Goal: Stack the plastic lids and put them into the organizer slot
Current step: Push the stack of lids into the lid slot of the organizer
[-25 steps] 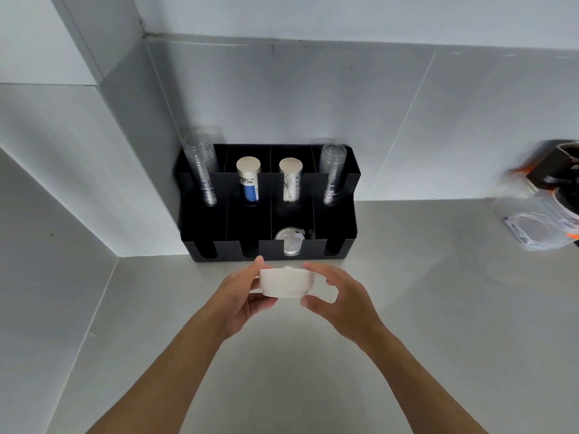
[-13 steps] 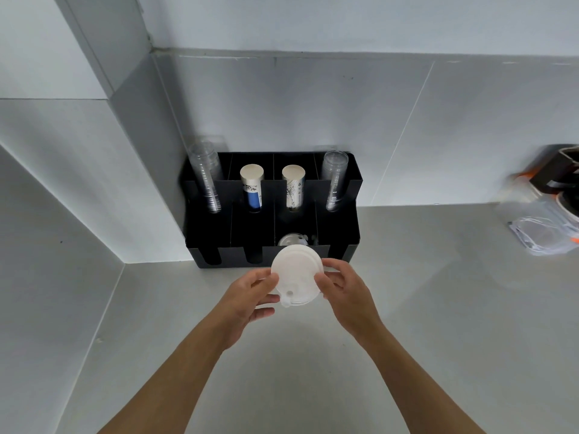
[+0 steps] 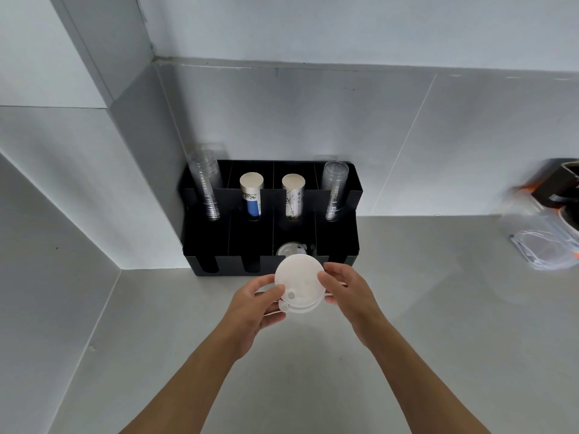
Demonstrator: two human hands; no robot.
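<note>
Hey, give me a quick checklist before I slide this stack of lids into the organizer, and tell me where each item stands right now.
1. Both hands on the stack: ok. The left hand and the right hand pinch the white lids from opposite sides.
2. Lids lined up: not ok. A lower lid's rim sticks out along the near edge.
3. Stack in front of a front slot of the black organizer: ok, it is near the slot third from the left.
4. That slot free: not ok. A clear lid already sits in it.
5. Room left in the slot: cannot tell, the stack hides it.
</note>
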